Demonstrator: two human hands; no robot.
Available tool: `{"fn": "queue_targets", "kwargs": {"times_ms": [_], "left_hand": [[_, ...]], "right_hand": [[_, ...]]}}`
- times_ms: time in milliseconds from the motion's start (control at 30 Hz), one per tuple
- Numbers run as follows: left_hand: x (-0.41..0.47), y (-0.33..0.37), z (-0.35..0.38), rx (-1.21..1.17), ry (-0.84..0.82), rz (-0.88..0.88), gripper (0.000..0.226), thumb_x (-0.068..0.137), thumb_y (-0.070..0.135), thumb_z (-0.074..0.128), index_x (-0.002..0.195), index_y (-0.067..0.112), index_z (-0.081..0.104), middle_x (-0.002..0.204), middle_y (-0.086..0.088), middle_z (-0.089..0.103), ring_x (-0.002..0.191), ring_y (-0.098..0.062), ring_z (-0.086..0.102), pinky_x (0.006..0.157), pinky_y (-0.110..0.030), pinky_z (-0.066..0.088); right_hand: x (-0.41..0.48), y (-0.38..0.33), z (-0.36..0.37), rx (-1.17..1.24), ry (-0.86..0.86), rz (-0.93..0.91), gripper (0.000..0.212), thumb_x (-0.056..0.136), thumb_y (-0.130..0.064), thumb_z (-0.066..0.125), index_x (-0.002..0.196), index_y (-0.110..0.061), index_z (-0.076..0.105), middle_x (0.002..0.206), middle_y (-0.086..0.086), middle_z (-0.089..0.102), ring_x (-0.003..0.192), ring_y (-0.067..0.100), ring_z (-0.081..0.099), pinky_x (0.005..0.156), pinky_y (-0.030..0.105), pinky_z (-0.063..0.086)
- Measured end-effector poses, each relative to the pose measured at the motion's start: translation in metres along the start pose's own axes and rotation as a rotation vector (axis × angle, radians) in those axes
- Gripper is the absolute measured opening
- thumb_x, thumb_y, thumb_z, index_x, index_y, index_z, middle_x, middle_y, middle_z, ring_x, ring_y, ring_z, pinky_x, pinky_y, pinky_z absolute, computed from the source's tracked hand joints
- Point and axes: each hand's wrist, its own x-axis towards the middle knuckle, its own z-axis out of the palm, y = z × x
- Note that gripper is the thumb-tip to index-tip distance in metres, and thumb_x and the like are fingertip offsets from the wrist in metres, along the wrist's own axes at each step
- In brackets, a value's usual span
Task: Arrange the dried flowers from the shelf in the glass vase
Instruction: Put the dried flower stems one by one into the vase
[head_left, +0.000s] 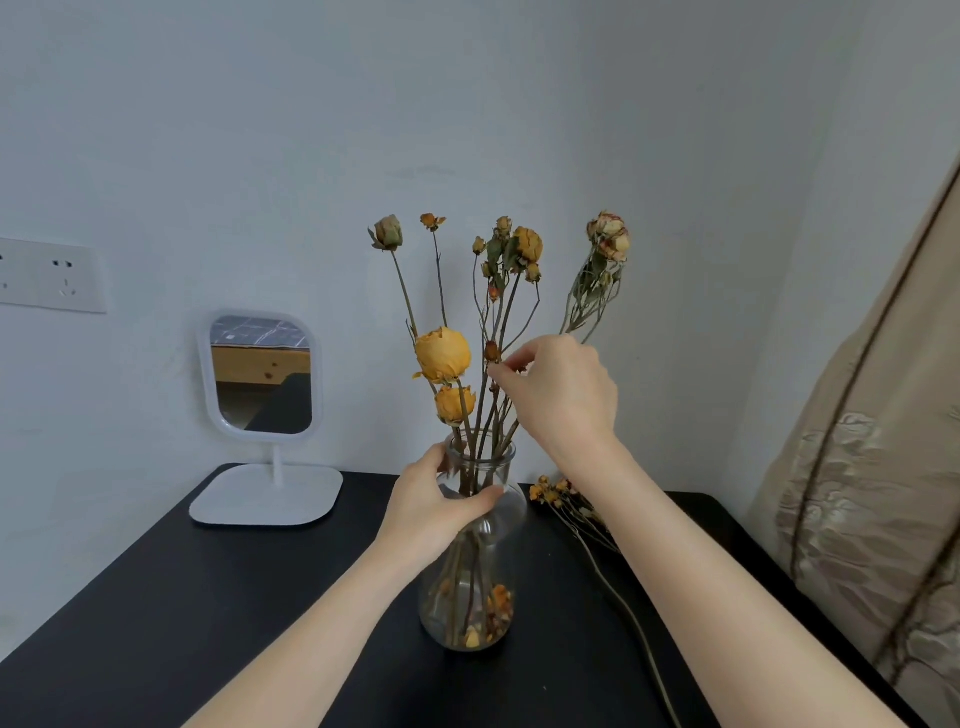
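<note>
A clear glass vase (470, 587) stands on the black table (208, 597) with several dried yellow and brown flowers (443, 354) upright in it. Loose petals lie at its bottom. My left hand (436, 501) grips the vase's neck. My right hand (558, 395) is raised above the vase, its fingertips pinched on thin stems near a small brown bud. A pink-tipped dried stem (608, 236) rises behind that hand. One more dried sprig (558, 493) lies flat on the table to the right of the vase, its long stem running toward me.
A white stand mirror (262, 382) sits at the back left of the table against the pale wall. A wall socket (52, 275) is at far left. A beige patterned curtain (872, 493) hangs along the right side.
</note>
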Motion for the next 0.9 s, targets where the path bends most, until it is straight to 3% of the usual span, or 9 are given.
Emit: {"fn": "queue_targets", "kwargs": {"times_ms": [133,200,367,600,733,833,900], "left_hand": [[-0.002,-0.001,0.001,-0.033,0.016,-0.002,0.044,0.073,0.037,0.075,0.106,0.040,0.046,0.094,0.031,0.052,0.087,0.012,0.048,0.065,-0.004,0.030],[-0.003,-0.001,0.002,-0.035,0.021,-0.006,0.044,0.073,0.036,0.074,0.106,0.040,0.045,0.092,0.032,0.050,0.086,0.012,0.047,0.064,-0.004,0.031],[-0.004,0.002,0.002,-0.033,0.020,-0.025,0.041,0.074,0.037,0.074,0.102,0.041,0.045,0.091,0.031,0.050,0.086,0.008,0.048,0.064,-0.005,0.031],[-0.007,0.004,0.000,-0.029,0.014,-0.022,0.036,0.074,0.037,0.074,0.093,0.047,0.044,0.088,0.035,0.049,0.083,0.014,0.047,0.062,-0.004,0.030],[-0.008,0.003,0.002,-0.017,0.027,-0.016,0.037,0.075,0.038,0.073,0.098,0.046,0.045,0.090,0.035,0.050,0.086,0.014,0.047,0.065,-0.003,0.030],[-0.013,-0.001,0.006,-0.009,0.072,-0.012,0.041,0.073,0.040,0.073,0.108,0.040,0.052,0.106,0.028,0.055,0.101,0.006,0.049,0.083,-0.008,0.036],[-0.022,-0.005,0.009,0.010,0.163,-0.048,0.059,0.071,0.041,0.075,0.124,0.029,0.051,0.121,0.019,0.052,0.116,-0.002,0.043,0.098,-0.024,0.039]], "right_hand": [[-0.003,0.007,-0.003,-0.016,0.049,-0.025,0.019,0.090,-0.032,0.058,0.095,-0.019,0.071,0.080,-0.003,0.063,0.064,0.019,0.056,0.047,0.021,0.033],[-0.003,0.010,-0.003,-0.038,0.050,-0.033,0.019,0.091,-0.028,0.056,0.098,-0.018,0.071,0.085,0.000,0.069,0.066,0.021,0.060,0.052,0.023,0.038],[-0.001,0.013,-0.004,-0.100,0.060,-0.064,0.019,0.090,-0.031,0.057,0.092,-0.018,0.071,0.075,0.002,0.066,0.066,0.025,0.060,0.054,0.025,0.038],[-0.001,0.015,-0.007,-0.112,0.080,-0.128,0.022,0.088,-0.037,0.061,0.086,-0.016,0.068,0.067,-0.003,0.054,0.064,0.021,0.056,0.054,0.025,0.036],[-0.005,0.017,-0.010,-0.045,0.077,-0.140,0.021,0.087,-0.038,0.061,0.085,-0.018,0.066,0.063,-0.006,0.051,0.061,0.017,0.053,0.049,0.022,0.034],[-0.014,0.023,-0.013,0.073,0.045,-0.139,0.017,0.087,-0.037,0.061,0.081,-0.021,0.064,0.055,-0.008,0.052,0.057,0.016,0.057,0.053,0.022,0.045],[-0.022,0.031,-0.013,0.153,-0.007,-0.112,0.016,0.086,-0.037,0.062,0.078,-0.023,0.062,0.051,-0.003,0.057,0.051,0.015,0.059,0.057,0.027,0.052]]}}
